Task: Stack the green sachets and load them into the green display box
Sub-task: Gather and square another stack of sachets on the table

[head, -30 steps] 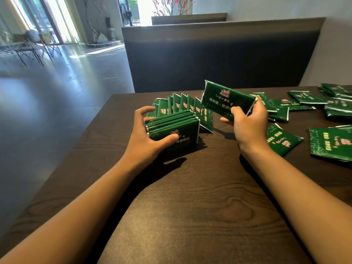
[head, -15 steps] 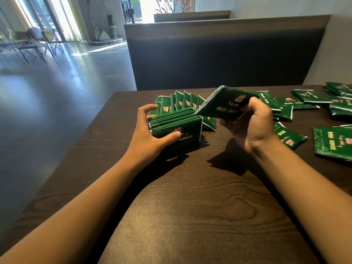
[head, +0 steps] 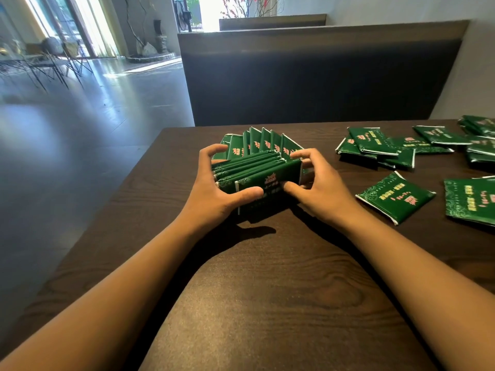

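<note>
step: we square the sachet stack (head: 257, 178) on the tabletop (head: 267, 303).
grip: left hand (head: 214, 196) and right hand (head: 318, 188) both clasp the stack's ends.
next: press ends flush; loose sachets (head: 395, 198) lie right of grip.

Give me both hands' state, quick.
Left hand: grips the stack of sachets.
Right hand: grips the same stack from the other end.

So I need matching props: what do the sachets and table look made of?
Green sachets: probably glossy plastic or foil film, judging by the sheen and pale crimped edges. Table: dark brown wood or wood-look laminate, matte, with visible grain and a knot.
</note>
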